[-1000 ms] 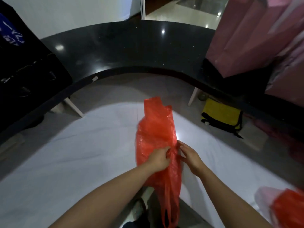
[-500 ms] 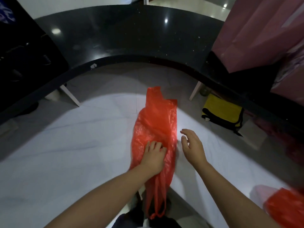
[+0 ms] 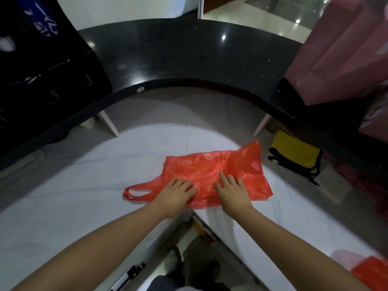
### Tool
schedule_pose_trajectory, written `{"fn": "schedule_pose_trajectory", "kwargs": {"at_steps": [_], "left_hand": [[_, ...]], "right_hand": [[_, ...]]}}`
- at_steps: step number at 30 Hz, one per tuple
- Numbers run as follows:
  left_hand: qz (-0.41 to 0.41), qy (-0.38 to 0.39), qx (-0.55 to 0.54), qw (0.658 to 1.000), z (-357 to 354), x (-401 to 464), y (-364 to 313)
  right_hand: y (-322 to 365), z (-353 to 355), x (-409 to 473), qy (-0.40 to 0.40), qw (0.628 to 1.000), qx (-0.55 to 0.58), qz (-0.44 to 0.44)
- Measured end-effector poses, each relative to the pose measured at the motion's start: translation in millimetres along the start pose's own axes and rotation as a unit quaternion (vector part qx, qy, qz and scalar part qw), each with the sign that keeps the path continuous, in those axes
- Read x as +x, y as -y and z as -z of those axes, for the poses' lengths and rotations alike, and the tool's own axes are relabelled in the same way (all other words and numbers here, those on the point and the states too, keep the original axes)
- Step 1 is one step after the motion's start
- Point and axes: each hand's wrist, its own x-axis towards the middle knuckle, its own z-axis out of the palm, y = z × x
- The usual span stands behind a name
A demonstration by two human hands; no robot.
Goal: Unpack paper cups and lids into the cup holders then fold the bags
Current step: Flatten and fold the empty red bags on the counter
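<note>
Red bag point(image 3: 212, 171) lies flat under both hands' fingers point(image 3: 225, 179)

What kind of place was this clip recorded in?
Probably a shop or café service counter: a curved black counter wraps a white worktop, pink paper bags stand on it, and glossy tiled floor lies beyond. Hands flatten a red bag.

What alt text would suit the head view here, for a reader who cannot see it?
Both hands, left hand and right hand, press flat on a red plastic bag spread sideways on a white table, its handles pointing left. A curved black counter arcs behind, with a yellow cloth lying beneath it at right.
</note>
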Motion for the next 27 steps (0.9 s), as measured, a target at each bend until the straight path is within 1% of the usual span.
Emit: {"fn": "schedule_pose_trajectory", "kwargs": {"at_steps": [1, 3, 6, 8, 10, 12, 14, 16, 19, 21, 22, 23, 25, 26, 27], "left_hand": [[0.021, -0.011, -0.025, 0.999, -4, -4, -8], [0.047, -0.018, -0.03, 0.998, -13, -7, -23], [0.058, -0.008, -0.011, 0.998, -21, -8, -31], [0.056, -0.002, -0.017, 0.998, -23, -9, -31], [0.046, 0.004, -0.025, 0.999, -25, -12, -30], [0.026, -0.013, -0.026, 0.999, -27, -16, -28], [-0.005, -0.037, 0.001, 0.999, -30, -19, -28], [-0.027, -0.045, 0.034, 0.998, -31, -20, -31], [-0.044, -0.068, 0.042, 0.996, -30, -22, -36], [-0.05, -0.084, 0.043, 0.994, -25, -22, -34], [-0.053, -0.09, 0.045, 0.994, -23, -22, -33], [-0.055, -0.094, 0.045, 0.993, -21, -23, -33], [-0.068, -0.105, 0.044, 0.991, -22, -23, -32], [-0.074, -0.11, 0.048, 0.99, -23, -22, -32], [-0.077, -0.115, 0.055, 0.989, -24, -21, -32]], "right_hand": [[0, -2, -4, 0.002, 1.0, -0.003, -0.01], [-2, -6, -12, -0.006, 0.999, 0.015, -0.033], [-3, -4, -25, -0.045, 0.997, 0.037, -0.041], [-5, -6, -35, -0.073, 0.995, 0.056, -0.044], [-7, -11, -46, -0.093, 0.992, 0.068, -0.049], [-7, -16, -56, -0.097, 0.99, 0.091, -0.057], [-4, -22, -64, -0.078, 0.989, 0.112, -0.058], [0, -28, -70, -0.058, 0.985, 0.143, -0.08], [3, -31, -79, -0.106, 0.961, 0.234, -0.102], [5, -33, -87, -0.117, 0.955, 0.249, -0.109], [6, -36, -92, -0.105, 0.958, 0.241, -0.116], [6, -39, -98, -0.075, 0.962, 0.231, -0.124], [8, -39, -106, 0.011, 0.964, 0.216, -0.157], [9, -37, -108, 0.061, 0.96, 0.215, -0.171], [10, -31, -108, 0.093, 0.953, 0.224, -0.18]]}}
